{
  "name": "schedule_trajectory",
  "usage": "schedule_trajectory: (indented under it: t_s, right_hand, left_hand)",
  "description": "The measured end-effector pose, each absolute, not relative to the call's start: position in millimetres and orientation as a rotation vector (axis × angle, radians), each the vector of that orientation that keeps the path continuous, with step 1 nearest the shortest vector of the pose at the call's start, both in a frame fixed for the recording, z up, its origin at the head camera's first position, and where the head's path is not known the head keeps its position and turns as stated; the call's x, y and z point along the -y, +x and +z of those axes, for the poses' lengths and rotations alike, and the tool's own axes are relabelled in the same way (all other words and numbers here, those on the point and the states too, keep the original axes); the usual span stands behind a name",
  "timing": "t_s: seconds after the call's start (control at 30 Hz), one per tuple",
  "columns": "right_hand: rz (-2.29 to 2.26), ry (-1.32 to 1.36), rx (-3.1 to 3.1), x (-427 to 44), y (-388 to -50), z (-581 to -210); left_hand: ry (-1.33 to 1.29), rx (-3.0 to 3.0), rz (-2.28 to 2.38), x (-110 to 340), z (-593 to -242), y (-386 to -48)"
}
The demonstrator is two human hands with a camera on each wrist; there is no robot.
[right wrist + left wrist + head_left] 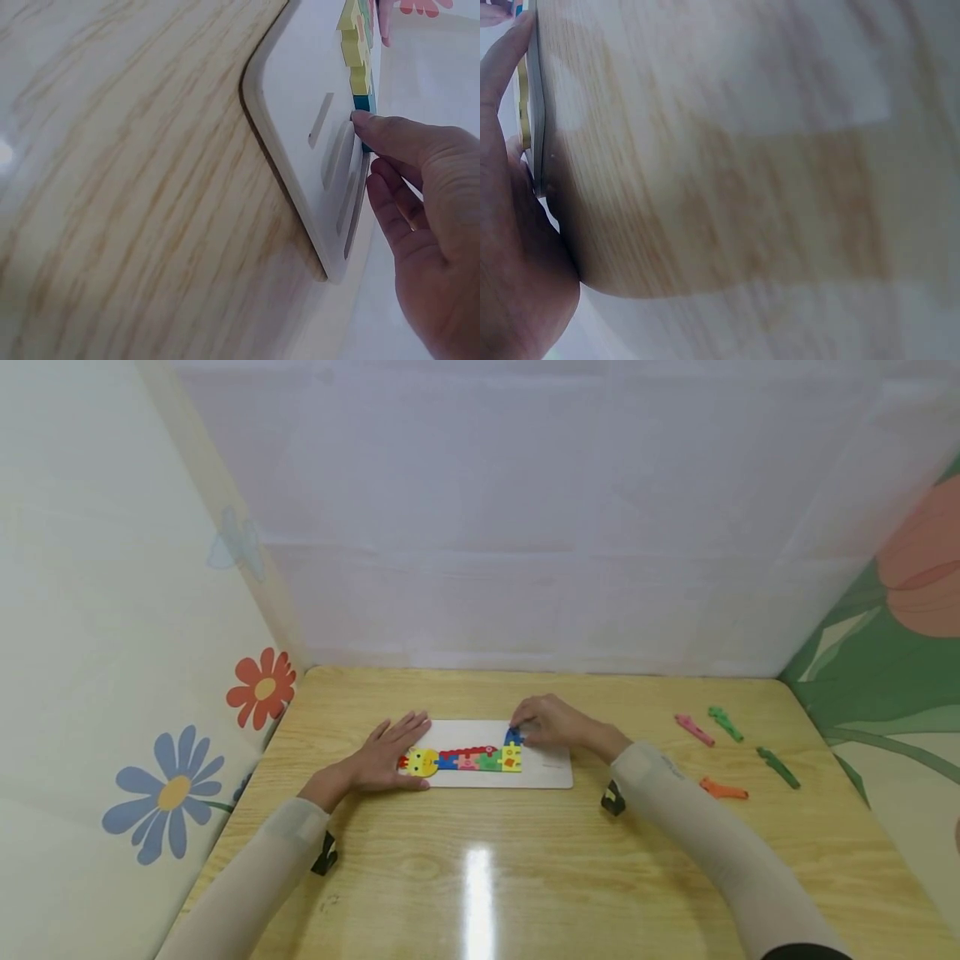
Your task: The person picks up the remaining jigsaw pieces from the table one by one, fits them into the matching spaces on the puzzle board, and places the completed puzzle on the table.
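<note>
I find the table (420, 852) wood-grained and glossy, returning a white streak of glare. The board (553, 774) looks like pale wood, smooth and matt, with an evenly finished edge. The puzzle pieces (489, 762) appear smooth and brightly coloured; I cannot tell whether they are wood or plastic. My sleeves (697, 835) are matt cloth. The backdrop (480, 527) reads as matt fabric, lightly creased.

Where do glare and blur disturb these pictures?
Head view: bright glare streak on the wood-grain tabletop; left wrist view: grain blurred, with pale reflections; right wrist view: bright spot at the left edge, away from the giraffe puzzle board.
</note>
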State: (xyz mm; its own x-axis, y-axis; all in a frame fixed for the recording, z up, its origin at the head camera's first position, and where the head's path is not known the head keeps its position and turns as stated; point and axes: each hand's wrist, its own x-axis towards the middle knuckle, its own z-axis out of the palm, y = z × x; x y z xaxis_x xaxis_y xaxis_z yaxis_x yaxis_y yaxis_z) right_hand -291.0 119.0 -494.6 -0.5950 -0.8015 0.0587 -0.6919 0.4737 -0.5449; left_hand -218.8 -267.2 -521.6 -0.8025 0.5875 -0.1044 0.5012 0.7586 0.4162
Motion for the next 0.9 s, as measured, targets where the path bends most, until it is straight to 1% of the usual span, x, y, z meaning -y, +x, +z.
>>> schedule_trajectory:
  t_s: [0.33, 0.7, 0.9]
  right_hand:
    - [-0.770, -1.240, -2.553, -123.6, -287.5, -492.0]
    - [-0.796, -1.139, -2.578, -138.6, -284.8, -489.7]
    - [-0.770, -1.141, -2.610, -151.1, -284.3, -490.6]
  left_hand:
    - [0.867, -2.744, 0.532, 266.4, -519.2, -219.2]
    - [0.853, -2.733, 0.535, 267.1, -519.2, -218.9]
    - [0.848, -2.732, 0.533, 266.5, -522.4, -219.8]
